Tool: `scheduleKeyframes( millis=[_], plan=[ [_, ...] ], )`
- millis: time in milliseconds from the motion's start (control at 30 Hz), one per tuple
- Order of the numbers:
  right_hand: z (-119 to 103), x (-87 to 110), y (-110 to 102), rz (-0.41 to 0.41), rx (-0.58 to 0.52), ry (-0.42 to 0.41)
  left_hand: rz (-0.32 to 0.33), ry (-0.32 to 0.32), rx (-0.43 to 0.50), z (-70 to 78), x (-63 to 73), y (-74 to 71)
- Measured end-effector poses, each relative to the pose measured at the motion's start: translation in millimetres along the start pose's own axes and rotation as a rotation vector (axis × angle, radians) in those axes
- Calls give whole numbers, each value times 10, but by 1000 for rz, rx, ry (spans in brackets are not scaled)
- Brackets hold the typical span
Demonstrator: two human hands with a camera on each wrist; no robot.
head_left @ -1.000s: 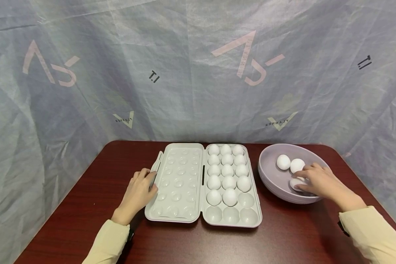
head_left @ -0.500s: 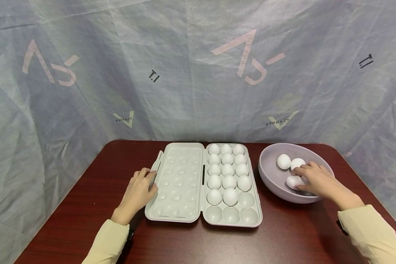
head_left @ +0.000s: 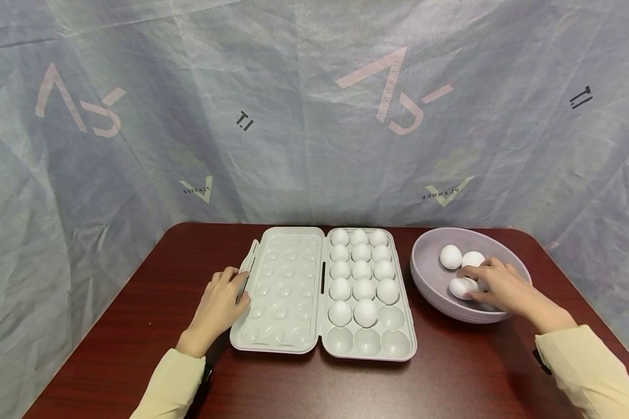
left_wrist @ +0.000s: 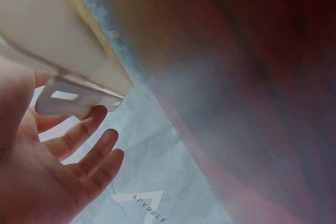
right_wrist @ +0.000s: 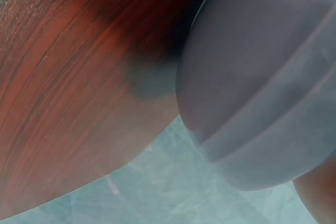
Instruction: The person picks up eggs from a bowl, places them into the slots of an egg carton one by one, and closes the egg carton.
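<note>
In the head view, an egg carton lies opened flat on the table. White eggs fill most of its right half, and bare cups show at the near end. My left hand holds the outer edge of the carton's lid; in the left wrist view its fingers curl by the slotted latch flap. Over the bowl on the right, my right hand pinches an egg between thumb and fingers. Only the bowl's outside fills the right wrist view; the fingertips are hidden there.
Two more eggs, a left one and a right one, sit in the bowl beyond my right hand. The dark red wooden table ends at a grey-blue printed cloth at the back and sides.
In the bowl, the egg at my right fingertips has shifted left and shows more of itself. My right fingers have closed in on it. My left hand and the carton stay put.
</note>
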State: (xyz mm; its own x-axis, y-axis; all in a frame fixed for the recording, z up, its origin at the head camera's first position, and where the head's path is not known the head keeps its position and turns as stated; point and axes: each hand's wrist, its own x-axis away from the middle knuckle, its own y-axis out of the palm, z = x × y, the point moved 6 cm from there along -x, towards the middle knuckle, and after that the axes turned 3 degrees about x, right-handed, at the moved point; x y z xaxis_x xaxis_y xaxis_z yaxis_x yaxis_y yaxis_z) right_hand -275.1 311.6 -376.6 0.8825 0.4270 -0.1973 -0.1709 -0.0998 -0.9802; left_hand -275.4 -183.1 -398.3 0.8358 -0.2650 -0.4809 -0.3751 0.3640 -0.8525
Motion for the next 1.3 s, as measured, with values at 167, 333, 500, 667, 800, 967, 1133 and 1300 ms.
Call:
scheduleKeyframes(
  millis=[167,333,500,667,800,967,1133,1300],
  plan=[
    [-17,-2,-5,38,29,-33,1,3,-4,-3,-3,4],
    [-23,-12,-9,77,47,-63,1,3,-5,-4,-4,5],
    [-17,-9,-39,130,43,-82,3,1,-3,-7,-3,3],
    [-33,-14,-128,237,22,-85,4,2,-3,-3,-1,3],
    [-70,-34,-210,315,18,-115,6,2,-1,1,-3,-3],
    [-141,-62,-288,376,28,-177,3,-1,0,2,-6,-8],
    [-218,-90,-351,418,36,-237,4,1,0,2,-5,-5],
    [-299,-111,-425,451,21,-278,5,3,-2,-3,-4,1]
  ],
)
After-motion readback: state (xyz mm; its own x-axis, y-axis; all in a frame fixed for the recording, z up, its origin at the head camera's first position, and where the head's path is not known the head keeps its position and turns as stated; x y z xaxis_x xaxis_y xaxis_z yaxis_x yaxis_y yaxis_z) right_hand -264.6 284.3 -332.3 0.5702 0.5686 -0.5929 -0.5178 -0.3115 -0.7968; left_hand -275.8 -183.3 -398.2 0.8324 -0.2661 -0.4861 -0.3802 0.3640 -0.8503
